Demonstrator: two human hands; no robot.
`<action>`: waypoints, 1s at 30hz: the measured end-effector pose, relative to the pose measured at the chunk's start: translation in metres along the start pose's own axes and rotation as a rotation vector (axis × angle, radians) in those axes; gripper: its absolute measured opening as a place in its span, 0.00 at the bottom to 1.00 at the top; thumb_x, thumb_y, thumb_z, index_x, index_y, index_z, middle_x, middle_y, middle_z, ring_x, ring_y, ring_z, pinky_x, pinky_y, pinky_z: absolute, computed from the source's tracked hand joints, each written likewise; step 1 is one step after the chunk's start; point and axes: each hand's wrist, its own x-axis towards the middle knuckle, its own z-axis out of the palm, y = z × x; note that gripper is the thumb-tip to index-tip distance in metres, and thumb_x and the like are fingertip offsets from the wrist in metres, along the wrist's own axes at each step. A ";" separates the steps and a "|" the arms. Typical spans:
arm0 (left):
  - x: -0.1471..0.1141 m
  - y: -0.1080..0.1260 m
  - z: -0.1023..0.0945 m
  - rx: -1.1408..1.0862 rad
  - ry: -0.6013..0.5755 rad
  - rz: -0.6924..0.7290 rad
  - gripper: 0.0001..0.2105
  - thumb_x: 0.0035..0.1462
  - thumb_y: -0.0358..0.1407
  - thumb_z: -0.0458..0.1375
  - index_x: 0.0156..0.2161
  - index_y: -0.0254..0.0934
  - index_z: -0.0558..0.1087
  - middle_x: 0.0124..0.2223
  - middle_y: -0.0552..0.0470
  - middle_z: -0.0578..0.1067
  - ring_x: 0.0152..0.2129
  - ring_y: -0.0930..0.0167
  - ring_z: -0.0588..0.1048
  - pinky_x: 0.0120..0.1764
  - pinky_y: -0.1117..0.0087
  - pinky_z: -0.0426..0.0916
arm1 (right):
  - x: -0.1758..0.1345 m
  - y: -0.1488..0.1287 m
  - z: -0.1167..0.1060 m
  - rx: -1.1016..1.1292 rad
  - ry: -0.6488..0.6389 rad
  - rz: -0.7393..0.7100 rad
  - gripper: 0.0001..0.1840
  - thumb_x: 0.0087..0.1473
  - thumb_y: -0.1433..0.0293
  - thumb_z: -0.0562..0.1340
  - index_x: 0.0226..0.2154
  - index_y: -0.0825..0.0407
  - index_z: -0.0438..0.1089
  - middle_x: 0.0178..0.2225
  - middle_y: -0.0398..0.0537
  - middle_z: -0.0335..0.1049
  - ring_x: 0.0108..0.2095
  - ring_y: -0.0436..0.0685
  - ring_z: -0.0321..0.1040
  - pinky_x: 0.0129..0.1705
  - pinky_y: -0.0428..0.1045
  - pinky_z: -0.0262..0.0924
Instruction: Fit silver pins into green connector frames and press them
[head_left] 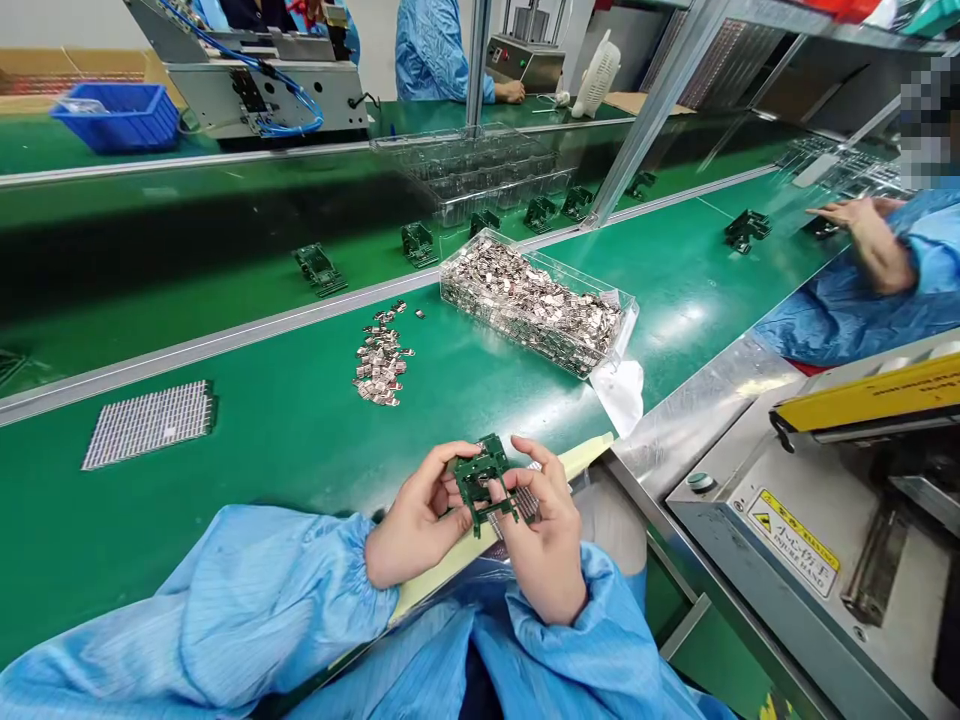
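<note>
Circuit board: While the left hand [416,520] and the right hand [546,535] both held it, the green circuit board [480,468] was tilted above the near edge of the tabletop [259,450].
Left hand grip: Thumb and fingers were closed narrowly on the board's left side.
Right hand grip: The fingers were bent around the right side, with one fingertip against the front.
Yellow strip: A pale yellow strip [589,456] ran along the near edge, partly hidden by the hands.
Metal pieces: A loose pile of metal pieces [381,365] lay on the green tabletop beyond the left hand.
Clear box: To the right of that pile, a clear box [628,320] was heaped with similar pieces; a white sheet [621,395] lay by its near right corner.
Gridded panel: A flat panel [150,422] of small pieces lay at the far left.
Silver rail: Beyond the rail [225,347], more boards [418,245] stood in a row near stacked clear trays [487,170].
Right side: A co-worker's hands [859,222] were over a dark object; nearer stood a machine [750,590] with a yellow cover.
</note>
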 end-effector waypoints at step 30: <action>-0.007 -0.002 -0.002 0.355 0.159 -0.047 0.13 0.61 0.36 0.56 0.50 0.39 0.68 0.34 0.51 0.74 0.27 0.72 0.72 0.29 0.75 0.67 | -0.002 -0.002 0.019 0.359 0.054 0.198 0.10 0.51 0.65 0.67 0.24 0.51 0.70 0.28 0.46 0.69 0.29 0.53 0.66 0.31 0.48 0.65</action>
